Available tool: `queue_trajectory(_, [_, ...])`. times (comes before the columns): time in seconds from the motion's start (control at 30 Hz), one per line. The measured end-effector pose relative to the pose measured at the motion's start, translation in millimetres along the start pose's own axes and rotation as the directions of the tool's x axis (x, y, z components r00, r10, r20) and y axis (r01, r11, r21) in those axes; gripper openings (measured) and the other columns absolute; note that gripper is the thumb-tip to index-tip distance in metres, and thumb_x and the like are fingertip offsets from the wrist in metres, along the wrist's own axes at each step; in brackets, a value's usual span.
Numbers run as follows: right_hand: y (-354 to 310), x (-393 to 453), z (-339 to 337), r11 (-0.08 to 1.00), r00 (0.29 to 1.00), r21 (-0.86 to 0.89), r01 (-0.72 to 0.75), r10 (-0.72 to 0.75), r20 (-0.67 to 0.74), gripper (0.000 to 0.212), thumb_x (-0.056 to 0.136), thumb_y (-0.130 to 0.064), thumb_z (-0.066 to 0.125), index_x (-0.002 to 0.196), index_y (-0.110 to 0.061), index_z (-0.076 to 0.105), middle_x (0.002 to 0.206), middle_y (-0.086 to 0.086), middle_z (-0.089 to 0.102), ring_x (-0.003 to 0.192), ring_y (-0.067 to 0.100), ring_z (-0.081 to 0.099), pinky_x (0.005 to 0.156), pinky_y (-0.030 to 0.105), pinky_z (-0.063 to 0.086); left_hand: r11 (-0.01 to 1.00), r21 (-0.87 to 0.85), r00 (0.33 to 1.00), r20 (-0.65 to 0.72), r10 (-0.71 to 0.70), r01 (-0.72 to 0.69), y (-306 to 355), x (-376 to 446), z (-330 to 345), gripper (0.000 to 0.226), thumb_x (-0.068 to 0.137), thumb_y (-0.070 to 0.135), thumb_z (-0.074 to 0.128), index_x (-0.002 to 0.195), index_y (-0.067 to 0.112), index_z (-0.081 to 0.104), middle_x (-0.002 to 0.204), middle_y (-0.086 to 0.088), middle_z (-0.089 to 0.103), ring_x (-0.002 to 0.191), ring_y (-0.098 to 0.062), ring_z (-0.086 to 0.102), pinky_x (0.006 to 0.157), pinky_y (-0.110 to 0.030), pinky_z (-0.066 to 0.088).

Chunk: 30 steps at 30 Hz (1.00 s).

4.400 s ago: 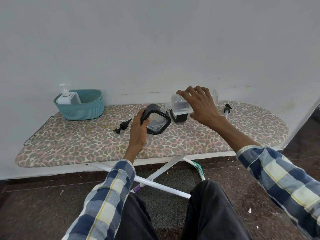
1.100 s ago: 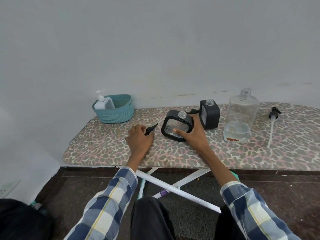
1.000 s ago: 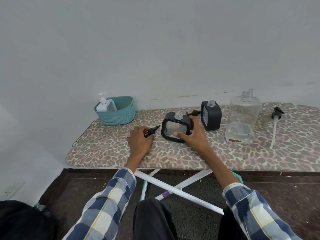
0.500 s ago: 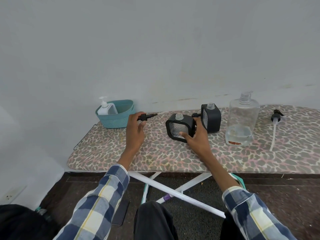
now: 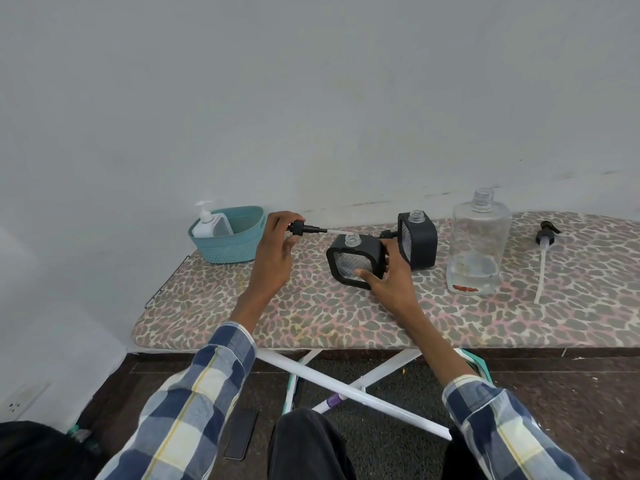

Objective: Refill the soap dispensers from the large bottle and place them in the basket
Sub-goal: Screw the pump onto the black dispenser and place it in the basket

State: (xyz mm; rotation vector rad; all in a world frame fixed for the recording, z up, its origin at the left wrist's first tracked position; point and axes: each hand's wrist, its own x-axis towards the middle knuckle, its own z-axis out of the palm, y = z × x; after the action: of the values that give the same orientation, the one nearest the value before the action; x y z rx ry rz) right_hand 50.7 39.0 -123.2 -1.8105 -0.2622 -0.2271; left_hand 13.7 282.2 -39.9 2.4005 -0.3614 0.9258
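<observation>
The left hand [image 5: 275, 252] pinches a black pump head [image 5: 300, 227] by its collar, the pale dip tube pointing sideways toward the open neck of the nearer black dispenser [image 5: 356, 263]. The right hand [image 5: 389, 277] grips that dispenser by its side and lower edge, tilting it on the ironing board [image 5: 311, 317], which serves as the counter. A second black dispenser [image 5: 417, 239] stands upright just behind, also uncapped, with what looks like its own pump lying beside it, half hidden. The large bottle [image 5: 476, 244] stands open to the right, only a shallow layer of liquid left in it, and its long pump [image 5: 543, 258] lies on the board further right. The teal basket [image 5: 230, 239] at the far left already holds one white dispenser [image 5: 211, 223].

The step appears to be fitting the pump back. The tube comes in nearly level (the neck is narrow), so it could catch the rim and bend, or flick drops onto the fabric. Because the dispenser is tipped, any soap inside may run toward the mouth before the cap seals. A cross-threaded collar would leak later in the basket.
</observation>
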Motion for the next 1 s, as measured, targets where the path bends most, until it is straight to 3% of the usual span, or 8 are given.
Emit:
queue_trajectory(0.23, [0,-1,-1,1.0,1.0,0.026,0.012,-0.012,0.004,0.076,0.088,-0.026,0.089,0.151,-0.022,0.047,0.141,0.003,0.066,0.13,0.021,0.061,0.114,0.043,0.051,0.985,0.086,0.985,0.1,0.143,-0.152,14,26,-10,0.057,0.094,-0.026,0.05,0.133,0.015,0.062,0.15,-0.001,0.045,0.129,-0.015,0.056,0.102,-0.03,0.059])
queue_trajectory(0.43, [-3,-1,-2,0.998,0.999,0.031,0.047,-0.047,0.018,0.074,0.089,-0.019,0.088,0.152,-0.02,0.048,0.142,0.002,0.064,0.126,0.014,0.059,0.109,0.033,0.05,0.926,0.249,0.94,0.262,0.219,-0.285,37,51,-8,0.069,0.087,-0.027,0.054,0.133,0.025,0.062,0.173,0.003,0.02,0.147,-0.025,0.042,0.105,-0.044,0.059])
queue_trajectory(0.57, [-2,-3,-2,0.996,0.997,0.034,0.077,-0.077,0.005,0.068,0.088,-0.017,0.089,0.144,-0.02,0.051,0.126,-0.003,0.067,0.114,0.013,0.065,0.1,0.027,0.055,0.93,0.203,0.887,0.417,0.201,-0.306,51,45,24,0.061,0.093,-0.017,0.062,0.138,0.024,0.064,0.158,-0.006,0.038,0.128,-0.027,0.058,0.1,-0.047,0.06])
queue_trajectory(0.67, [-1,-2,-3,0.995,0.996,0.025,0.092,-0.091,-0.013,0.066,0.086,-0.017,0.089,0.14,-0.02,0.052,0.122,-0.002,0.068,0.11,0.015,0.065,0.096,0.028,0.058,0.946,0.182,0.881,0.443,0.166,-0.27,51,31,48,0.077,0.091,-0.017,0.055,0.149,0.032,0.055,0.14,-0.009,0.054,0.115,-0.029,0.06,0.091,-0.055,0.057])
queue_trajectory(0.77, [3,0,-4,0.997,0.997,0.021,0.078,-0.078,-0.011,0.071,0.086,-0.024,0.09,0.145,-0.02,0.051,0.13,0.0,0.068,0.118,0.019,0.066,0.103,0.042,0.057,0.99,0.063,0.929,0.359,0.094,-0.124,59,19,57,0.077,0.103,0.0,0.051,0.163,0.046,0.037,0.137,-0.008,0.061,0.118,-0.026,0.057,0.101,-0.052,0.052])
queue_trajectory(0.87, [6,3,-3,0.998,0.998,0.005,0.056,-0.056,-0.004,0.076,0.088,-0.028,0.088,0.151,-0.02,0.047,0.138,0.001,0.066,0.127,0.021,0.063,0.108,0.047,0.054,0.978,-0.183,0.971,0.234,-0.053,0.098,68,12,62,0.071,0.106,0.033,0.067,0.161,0.054,0.029,0.149,0.006,0.061,0.128,-0.014,0.063,0.111,-0.036,0.051])
queue_trajectory(0.93, [7,4,-3,0.998,0.998,0.011,0.062,-0.062,-0.002,0.075,0.088,-0.03,0.088,0.15,-0.02,0.048,0.137,0.001,0.066,0.126,0.021,0.063,0.107,0.047,0.055,0.91,-0.329,0.965,0.158,-0.209,0.251,69,11,70,0.064,0.098,0.041,0.079,0.151,0.04,0.044,0.134,0.006,0.072,0.12,-0.004,0.069,0.104,-0.027,0.057])
queue_trajectory(1.0, [6,4,-3,0.996,0.997,0.024,0.081,-0.081,-0.005,0.069,0.088,-0.029,0.088,0.145,-0.02,0.05,0.13,0.0,0.067,0.119,0.018,0.065,0.102,0.043,0.057,0.824,-0.424,0.925,0.111,-0.364,0.376,67,10,79,0.053,0.092,0.04,0.086,0.133,0.024,0.055,0.119,0.006,0.076,0.111,0.0,0.071,0.098,-0.03,0.06])
